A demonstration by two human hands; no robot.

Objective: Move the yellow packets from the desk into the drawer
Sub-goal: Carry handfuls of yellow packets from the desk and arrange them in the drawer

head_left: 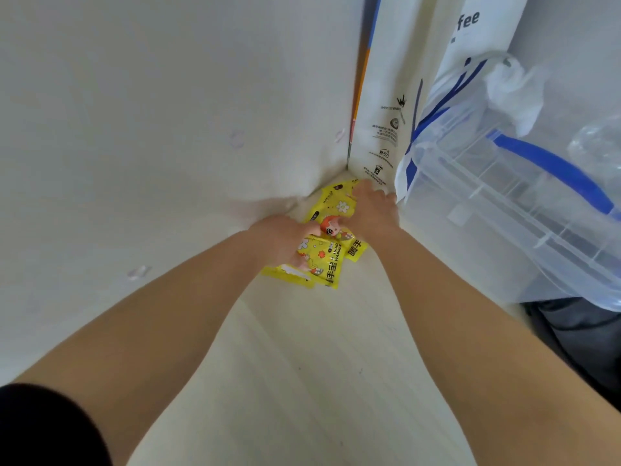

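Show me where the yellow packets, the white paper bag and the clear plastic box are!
yellow packets [331, 245]: head view, on the printed front of the pile.
white paper bag [386, 105]: head view, on its printed side.
clear plastic box [477, 210]: head view, on its see-through wall.

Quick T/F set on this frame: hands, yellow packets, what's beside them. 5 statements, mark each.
1. Both hands are on the yellow packets. True: the left hand and the right hand both rest on the pile.
2. The packets lie in the corner where the desk meets the wall. True.
3. A clear plastic bin with blue handles stands left of the packets. False: it stands to their right.
4. The packets are blue. False: they are yellow with cartoon print.
5. The packets already lie in a drawer. False: they are on the desk top; no drawer is in view.
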